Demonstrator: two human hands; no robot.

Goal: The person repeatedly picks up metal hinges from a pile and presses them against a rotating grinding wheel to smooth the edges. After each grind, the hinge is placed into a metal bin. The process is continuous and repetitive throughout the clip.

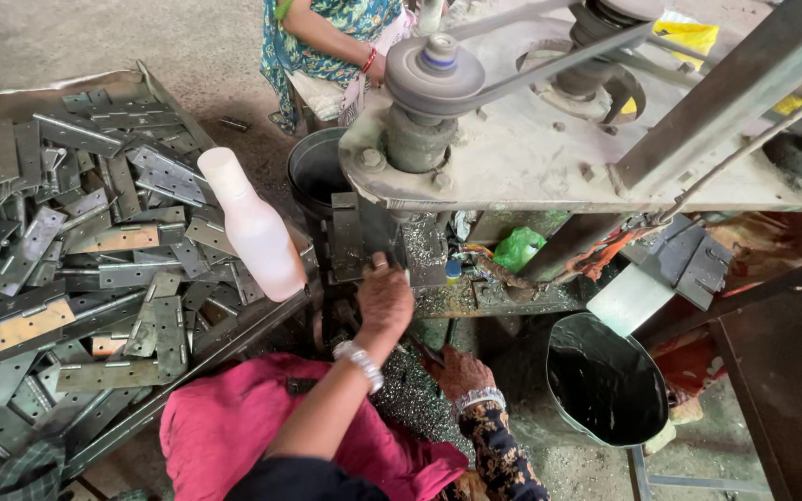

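My left hand (384, 301), with a silver bangle at the wrist, reaches up to the drill machine and grips a grey metal hinge plate (347, 237) that stands on the machine's work table below the spindle (417, 139). Lower down and to the right, my right hand (461, 371), in a patterned sleeve with bangles, rests with curled fingers over a bed of metal shavings (401, 394). Whether it holds anything is hidden. A pink cloth (225, 422) covers my lap.
A tray (234, 329) heaped with several grey hinges (95, 250) fills the left, with a white plastic bottle (254, 227) at its edge. A black bucket (605, 380) stands at right, another (313, 167) behind the machine. A second person in green patterned clothes (327, 37) sits beyond.
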